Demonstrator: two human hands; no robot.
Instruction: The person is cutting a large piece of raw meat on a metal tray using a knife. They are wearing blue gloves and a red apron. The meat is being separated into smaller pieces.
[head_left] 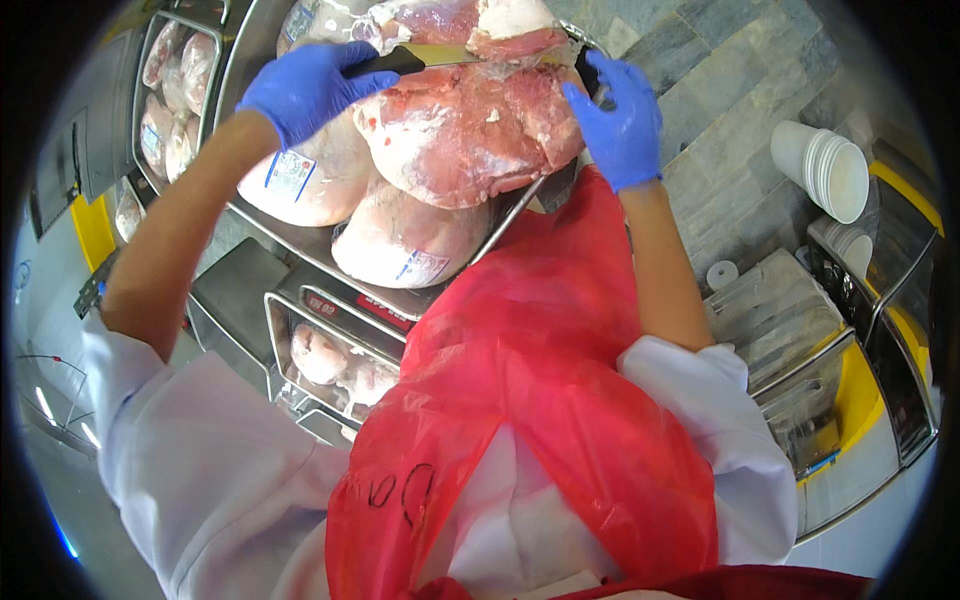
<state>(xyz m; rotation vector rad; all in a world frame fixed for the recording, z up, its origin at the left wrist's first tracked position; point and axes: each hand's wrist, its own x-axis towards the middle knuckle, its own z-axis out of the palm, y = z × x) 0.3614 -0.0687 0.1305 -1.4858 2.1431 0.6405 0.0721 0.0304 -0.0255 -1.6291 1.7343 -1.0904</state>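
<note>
My left hand (pixel 300 95), in a blue glove, grips the black handle of a knife (pixel 430 60). Its blade lies across raw meat at the top of a metal tray. A large pink cut of meat (pixel 470 135) lies just below the blade, and a smaller piece (pixel 512 25) sits above it. My right hand (pixel 620 115), also gloved, is at the tray's right rim beside the large cut, fingers bent and apart. Two bagged, labelled pieces (pixel 390 225) (pixel 300 180) rest lower in the same tray (pixel 505 225).
Trays of bagged meat stand at left (pixel 180 70) and below (pixel 320 355). Stacked white buckets (pixel 815 165) lie on their side at right, near black-and-yellow equipment (pixel 890 330) and steel containers (pixel 770 300). Grey tiled floor (pixel 700 90) shows at upper right. My red apron fills the lower middle.
</note>
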